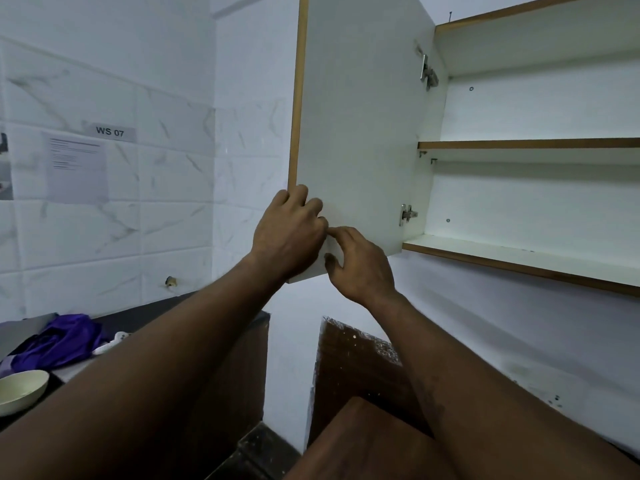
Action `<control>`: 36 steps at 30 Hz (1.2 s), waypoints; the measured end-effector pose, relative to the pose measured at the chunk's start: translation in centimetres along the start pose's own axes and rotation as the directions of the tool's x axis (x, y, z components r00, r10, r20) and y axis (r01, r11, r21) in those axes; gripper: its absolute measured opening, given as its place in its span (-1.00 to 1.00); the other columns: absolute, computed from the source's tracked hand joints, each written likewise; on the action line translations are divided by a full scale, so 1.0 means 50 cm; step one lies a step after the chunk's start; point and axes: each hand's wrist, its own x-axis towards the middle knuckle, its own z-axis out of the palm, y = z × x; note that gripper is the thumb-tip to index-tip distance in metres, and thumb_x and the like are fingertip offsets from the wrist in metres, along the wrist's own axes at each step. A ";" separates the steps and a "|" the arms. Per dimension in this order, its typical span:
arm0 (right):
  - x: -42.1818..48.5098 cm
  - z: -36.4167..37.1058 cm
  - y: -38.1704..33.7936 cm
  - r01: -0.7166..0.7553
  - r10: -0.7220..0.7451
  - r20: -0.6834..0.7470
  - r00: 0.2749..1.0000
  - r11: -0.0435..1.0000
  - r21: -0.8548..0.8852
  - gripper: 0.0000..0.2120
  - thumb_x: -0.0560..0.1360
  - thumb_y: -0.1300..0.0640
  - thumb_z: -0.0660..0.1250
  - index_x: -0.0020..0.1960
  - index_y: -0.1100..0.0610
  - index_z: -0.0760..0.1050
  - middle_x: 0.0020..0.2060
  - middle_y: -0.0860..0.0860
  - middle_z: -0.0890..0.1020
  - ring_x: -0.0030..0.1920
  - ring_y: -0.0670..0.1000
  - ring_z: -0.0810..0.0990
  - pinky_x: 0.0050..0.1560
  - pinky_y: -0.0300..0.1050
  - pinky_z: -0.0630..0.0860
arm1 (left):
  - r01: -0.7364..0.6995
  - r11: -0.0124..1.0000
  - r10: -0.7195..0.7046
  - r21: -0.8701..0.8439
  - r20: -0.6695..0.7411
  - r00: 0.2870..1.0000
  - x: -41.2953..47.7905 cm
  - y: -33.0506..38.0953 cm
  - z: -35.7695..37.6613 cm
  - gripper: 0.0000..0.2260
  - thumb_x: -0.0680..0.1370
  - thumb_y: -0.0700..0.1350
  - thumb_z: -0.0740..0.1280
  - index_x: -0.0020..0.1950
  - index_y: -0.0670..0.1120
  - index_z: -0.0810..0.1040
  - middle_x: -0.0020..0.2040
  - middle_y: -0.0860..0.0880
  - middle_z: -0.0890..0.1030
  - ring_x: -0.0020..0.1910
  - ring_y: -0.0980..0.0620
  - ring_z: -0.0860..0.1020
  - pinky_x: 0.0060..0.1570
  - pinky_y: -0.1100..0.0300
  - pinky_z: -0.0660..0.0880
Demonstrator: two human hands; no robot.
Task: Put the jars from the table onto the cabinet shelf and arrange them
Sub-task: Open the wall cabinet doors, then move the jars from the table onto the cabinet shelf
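Observation:
The wall cabinet's white door (360, 116) stands swung open, its wood-trimmed edge toward me. My left hand (291, 233) grips that free edge near the door's lower corner, fingers curled round it. My right hand (360, 265) is beside it, fingertips resting on the door's inner face near the bottom, holding nothing. Inside the cabinet, the bottom shelf (519, 261) and the middle shelf (526, 144) are both bare. No jars are in view.
A dark counter (138, 313) at left carries a purple cloth (59, 341) and a pale bowl (20, 389). A brown wooden table (363, 445) sits below my arms. A paper sheet and a "WS 07" label (109, 131) hang on the tiled wall.

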 end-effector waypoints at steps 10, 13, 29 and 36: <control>-0.039 -0.086 0.092 -0.083 0.098 0.066 0.993 0.978 -0.193 -0.43 0.51 -0.04 0.35 0.50 -0.03 0.36 0.43 -0.08 0.49 0.31 0.08 0.55 0.20 0.02 0.55 | 0.201 0.914 -0.085 -0.353 0.318 0.944 0.074 0.124 0.013 -0.63 0.53 0.02 0.33 0.30 -0.06 0.58 0.11 -0.06 0.65 0.09 -0.11 0.60 -0.07 0.06 0.46; -0.056 -0.115 0.119 -0.123 0.146 0.076 0.986 0.959 -0.254 -0.41 0.53 -0.04 0.33 0.53 -0.02 0.33 0.48 -0.06 0.44 0.40 0.07 0.48 0.31 0.04 0.48 | 0.246 0.883 -0.087 -0.401 0.376 0.923 0.082 0.166 0.035 -0.58 0.55 0.04 0.32 0.38 -0.06 0.51 0.20 -0.06 0.63 0.17 -0.12 0.57 -0.03 0.03 0.49; -0.368 -0.350 0.338 -0.459 0.605 0.069 0.793 0.668 -0.585 -0.34 0.52 -0.10 0.33 0.57 0.01 0.26 0.52 0.02 0.37 0.48 0.13 0.36 0.40 0.15 0.35 | 0.038 0.567 0.322 -0.823 0.264 0.909 0.131 0.593 0.005 -0.25 0.57 0.21 0.35 0.63 -0.12 0.19 0.59 -0.11 0.32 0.53 -0.15 0.34 0.50 -0.10 0.29; -0.575 -0.462 0.430 -0.609 0.809 0.025 0.587 0.461 -0.645 -0.27 0.50 -0.08 0.37 0.59 0.08 0.22 0.52 0.08 0.37 0.46 0.16 0.40 0.38 0.10 0.39 | -0.068 0.434 0.553 -0.898 0.206 0.807 0.120 0.866 -0.068 -0.23 0.54 0.27 0.33 0.60 -0.14 0.25 0.60 -0.14 0.29 0.55 -0.16 0.28 0.50 -0.10 0.26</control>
